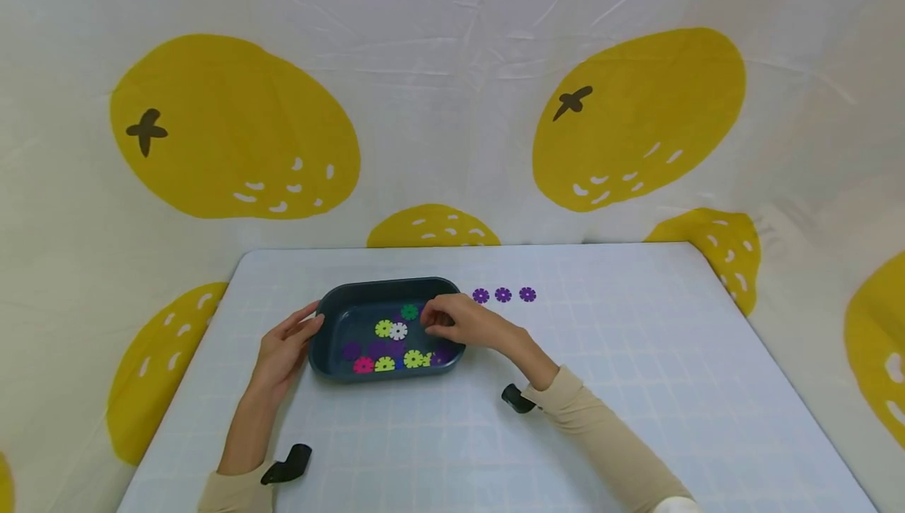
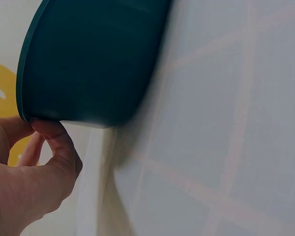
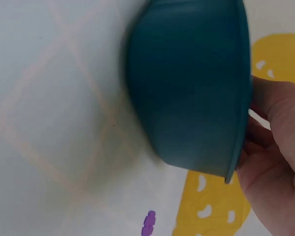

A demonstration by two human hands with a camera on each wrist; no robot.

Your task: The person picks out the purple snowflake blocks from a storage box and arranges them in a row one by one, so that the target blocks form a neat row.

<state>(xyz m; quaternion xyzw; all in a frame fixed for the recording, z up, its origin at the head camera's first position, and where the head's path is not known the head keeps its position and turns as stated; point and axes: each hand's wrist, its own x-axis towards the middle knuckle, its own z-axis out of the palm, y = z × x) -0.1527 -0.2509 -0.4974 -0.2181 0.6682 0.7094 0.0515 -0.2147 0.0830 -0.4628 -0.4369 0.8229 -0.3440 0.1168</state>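
Note:
A dark teal oval basin (image 1: 385,287) sits on the table with flower-shaped discs inside. Among them are a green disc (image 1: 409,312), a white one (image 1: 398,331), a pink one (image 1: 364,364), plus several yellow-green and purple ones. My left hand (image 1: 279,356) grips the basin's left end, thumb at the rim in the left wrist view. Over its right end reaches my right hand (image 1: 463,320), fingers bent down inside; the basin wall (image 3: 191,88) hides the fingertips in the right wrist view. I cannot tell whether they pinch a disc.
Three purple discs (image 1: 503,294) lie in a row on the table (image 1: 636,387), just right of the basin's far corner. Behind the table hangs a pale cloth (image 1: 452,120) with yellow fruit shapes. Black wrist devices (image 1: 288,464) stick out at both sleeves.

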